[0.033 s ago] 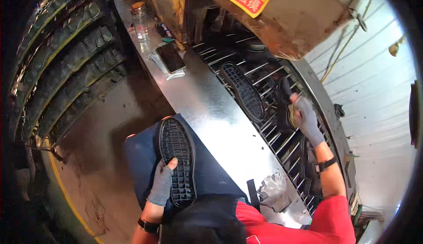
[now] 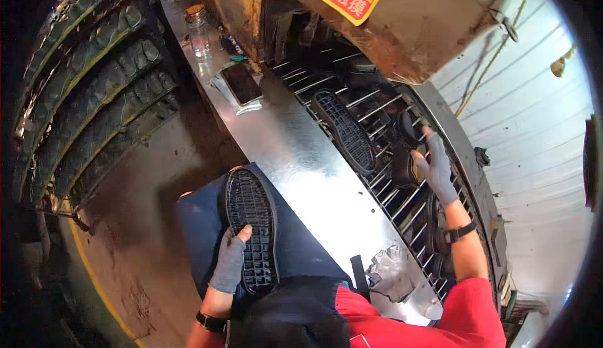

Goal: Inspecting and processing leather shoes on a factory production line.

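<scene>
On my thigh rests a black shoe sole (image 2: 251,203), its gridded, hollow face turned up. My left hand (image 2: 230,261), in a grey fingerless glove, is closed on the sole's left edge, with the thumb on top of the grid. My right hand (image 2: 438,169), gloved alike, hovers over the bar rack with thumb and fingers apart. Beside its fingertips sits a dark shoe upper (image 2: 408,131) with a tan patch showing; whether they touch it I cannot tell. A second gridded sole (image 2: 345,131) lies on the bars to the left.
A shiny metal ledge (image 2: 292,150) runs along the rack, carrying a phone (image 2: 242,84) on a cloth, a glass jar (image 2: 200,31) and crumpled foil (image 2: 392,276). An oven-like housing (image 2: 414,27) with a warning sign overhangs the far end. Shelves of dark shoes (image 2: 107,78) stand left.
My right hand's fingers have spread and come away from the dark shoe upper. The left hand and its sole stay put.
</scene>
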Demonstrator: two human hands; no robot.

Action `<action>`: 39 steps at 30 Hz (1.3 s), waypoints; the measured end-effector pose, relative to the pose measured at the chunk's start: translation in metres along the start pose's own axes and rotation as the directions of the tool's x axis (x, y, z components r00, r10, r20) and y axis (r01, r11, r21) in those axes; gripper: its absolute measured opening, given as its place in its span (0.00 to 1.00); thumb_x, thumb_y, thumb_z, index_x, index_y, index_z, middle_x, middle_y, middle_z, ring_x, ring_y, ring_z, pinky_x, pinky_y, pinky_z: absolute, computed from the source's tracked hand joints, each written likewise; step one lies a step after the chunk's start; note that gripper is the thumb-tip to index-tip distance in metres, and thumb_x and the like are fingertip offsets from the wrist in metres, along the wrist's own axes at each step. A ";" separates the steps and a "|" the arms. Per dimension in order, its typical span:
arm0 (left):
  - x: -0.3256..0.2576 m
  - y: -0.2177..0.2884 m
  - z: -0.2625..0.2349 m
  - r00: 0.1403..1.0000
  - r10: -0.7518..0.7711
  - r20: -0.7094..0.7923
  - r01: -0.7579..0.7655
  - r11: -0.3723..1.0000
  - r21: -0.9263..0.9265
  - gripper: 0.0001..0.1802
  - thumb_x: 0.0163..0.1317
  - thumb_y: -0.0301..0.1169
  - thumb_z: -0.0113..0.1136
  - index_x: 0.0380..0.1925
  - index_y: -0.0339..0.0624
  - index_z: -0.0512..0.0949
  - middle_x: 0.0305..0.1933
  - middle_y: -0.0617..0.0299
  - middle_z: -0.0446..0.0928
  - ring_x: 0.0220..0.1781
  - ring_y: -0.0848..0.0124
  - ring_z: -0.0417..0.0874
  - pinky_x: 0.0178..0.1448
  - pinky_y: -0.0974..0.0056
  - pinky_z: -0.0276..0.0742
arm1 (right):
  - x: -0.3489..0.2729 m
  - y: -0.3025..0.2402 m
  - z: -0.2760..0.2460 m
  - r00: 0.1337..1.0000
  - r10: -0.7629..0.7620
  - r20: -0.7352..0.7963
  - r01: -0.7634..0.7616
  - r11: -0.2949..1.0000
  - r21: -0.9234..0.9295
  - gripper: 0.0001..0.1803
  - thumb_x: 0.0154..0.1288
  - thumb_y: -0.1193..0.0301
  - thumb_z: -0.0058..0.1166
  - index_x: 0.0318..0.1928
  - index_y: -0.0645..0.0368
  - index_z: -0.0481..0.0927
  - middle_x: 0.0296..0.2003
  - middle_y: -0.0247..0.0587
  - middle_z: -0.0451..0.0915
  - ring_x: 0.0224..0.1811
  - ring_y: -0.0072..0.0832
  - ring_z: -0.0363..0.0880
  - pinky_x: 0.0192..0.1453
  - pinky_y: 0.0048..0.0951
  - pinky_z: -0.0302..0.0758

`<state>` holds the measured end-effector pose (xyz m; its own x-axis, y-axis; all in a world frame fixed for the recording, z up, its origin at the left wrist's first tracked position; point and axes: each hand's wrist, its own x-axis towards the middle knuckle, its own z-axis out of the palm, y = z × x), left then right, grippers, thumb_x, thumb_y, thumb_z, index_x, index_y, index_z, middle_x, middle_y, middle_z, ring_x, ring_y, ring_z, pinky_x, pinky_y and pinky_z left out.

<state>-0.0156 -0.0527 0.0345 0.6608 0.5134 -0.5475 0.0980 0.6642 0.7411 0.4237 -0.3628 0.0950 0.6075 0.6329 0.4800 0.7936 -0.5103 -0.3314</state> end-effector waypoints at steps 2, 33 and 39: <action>0.001 -0.006 -0.005 1.000 0.011 0.024 -0.011 1.000 0.006 0.22 0.75 0.35 0.64 0.63 0.36 0.79 0.56 0.61 0.85 0.53 0.72 0.85 0.61 0.65 0.81 | -0.010 0.032 0.019 0.946 0.325 0.022 -0.323 0.945 -0.046 0.47 0.65 0.54 0.73 0.78 0.60 0.66 0.70 0.55 0.75 0.74 0.50 0.72 0.76 0.42 0.68; 0.017 0.090 0.016 0.775 0.538 0.331 -0.441 0.836 -0.326 0.42 0.75 0.56 0.60 0.78 0.41 0.64 0.72 0.46 0.77 0.70 0.55 0.81 0.73 0.51 0.80 | -0.057 -0.323 0.052 0.398 -0.287 0.871 -0.916 -0.167 0.364 0.41 0.76 0.42 0.58 0.71 0.65 0.72 0.59 0.48 0.83 0.58 0.34 0.86 0.65 0.35 0.82; 0.087 0.048 -0.025 0.751 0.620 0.227 -0.437 0.209 0.875 0.25 0.70 0.39 0.69 0.61 0.38 0.80 0.59 0.45 0.83 0.65 0.52 0.81 0.68 0.53 0.77 | -0.046 -0.304 0.054 0.413 -0.029 0.910 -0.903 -0.147 0.405 0.39 0.75 0.41 0.57 0.64 0.68 0.79 0.52 0.51 0.87 0.51 0.35 0.88 0.59 0.36 0.86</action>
<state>0.0284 0.0376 0.0132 0.7264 0.6736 0.1363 0.3824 -0.5609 0.7343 0.1562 -0.2055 0.1302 0.2598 0.8062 -0.5315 -0.6503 -0.2607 -0.7135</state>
